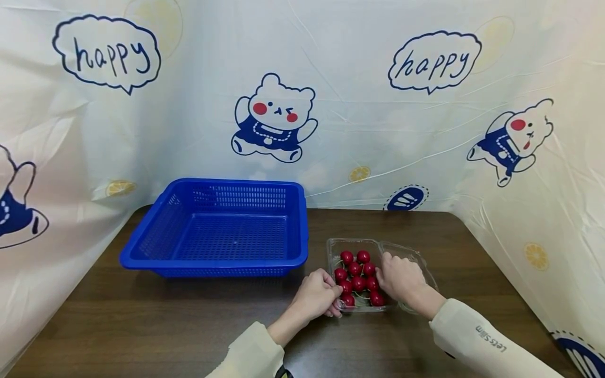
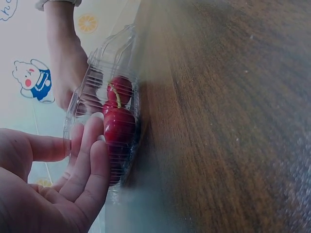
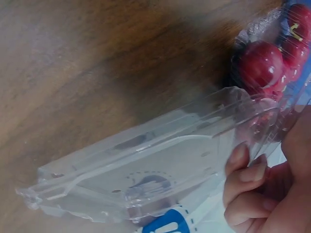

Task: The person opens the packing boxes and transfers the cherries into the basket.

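A clear plastic clamshell box sits on the table holding several red cherries with green stems. Its clear lid lies folded back on the right. My left hand pinches the near left side of the box, thumb at the rim and fingers against the outer wall, as the left wrist view shows. My right hand reaches over the box's right side, fingers bent and tips down beside the cherries. Its thumb and fingertips are partly hidden, so I cannot tell whether a cherry is between them.
A large blue plastic basket with perforated walls stands to the left of the box; no contents show in it. Both stand on a brown wooden table. A printed cloth hangs behind the table and at its sides.
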{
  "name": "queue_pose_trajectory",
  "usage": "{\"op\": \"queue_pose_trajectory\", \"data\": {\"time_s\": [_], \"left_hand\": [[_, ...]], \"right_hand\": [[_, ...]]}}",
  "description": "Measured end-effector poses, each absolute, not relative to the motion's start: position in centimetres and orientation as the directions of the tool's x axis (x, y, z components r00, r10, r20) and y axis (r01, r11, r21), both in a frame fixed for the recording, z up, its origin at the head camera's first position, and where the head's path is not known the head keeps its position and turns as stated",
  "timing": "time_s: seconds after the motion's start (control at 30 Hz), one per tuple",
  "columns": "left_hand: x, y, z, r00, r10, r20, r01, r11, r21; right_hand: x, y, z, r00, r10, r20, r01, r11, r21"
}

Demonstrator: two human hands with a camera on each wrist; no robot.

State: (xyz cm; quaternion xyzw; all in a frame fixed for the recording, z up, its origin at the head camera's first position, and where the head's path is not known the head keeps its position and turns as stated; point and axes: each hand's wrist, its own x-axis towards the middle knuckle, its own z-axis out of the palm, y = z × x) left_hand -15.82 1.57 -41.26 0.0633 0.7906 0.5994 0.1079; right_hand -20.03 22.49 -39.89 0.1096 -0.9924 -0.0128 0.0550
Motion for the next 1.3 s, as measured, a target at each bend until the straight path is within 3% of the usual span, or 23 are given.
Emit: {"op": "queue_pose_trajectory", "data": {"time_s": [0.6,0.8,1.0,1.3], "left_hand": [[-15.7,1.1,-41.1,-0.979,0.195,-0.056,0.026,0.396,0.918],[-15.5,1.3,-41.0,-0.992,0.121,-0.041,0.022,0.476,0.879],[-15.4,2.1,-41.1,-0.996,0.068,0.065,0.093,0.560,0.823],[-15.3,2.7,-41.2,-0.957,0.109,0.269,0.268,0.687,0.675]], "right_hand": [[-20.4,22.7,-40.5,-0.987,-0.144,0.077,-0.149,0.987,-0.061],[-20.3,22.6,-40.6,-0.986,-0.136,0.091,-0.144,0.986,-0.081],[-20.3,22.8,-40.8,-0.987,-0.130,0.090,-0.138,0.986,-0.092],[-20.4,22.8,-41.0,-0.987,-0.134,0.091,-0.142,0.986,-0.086]]}}
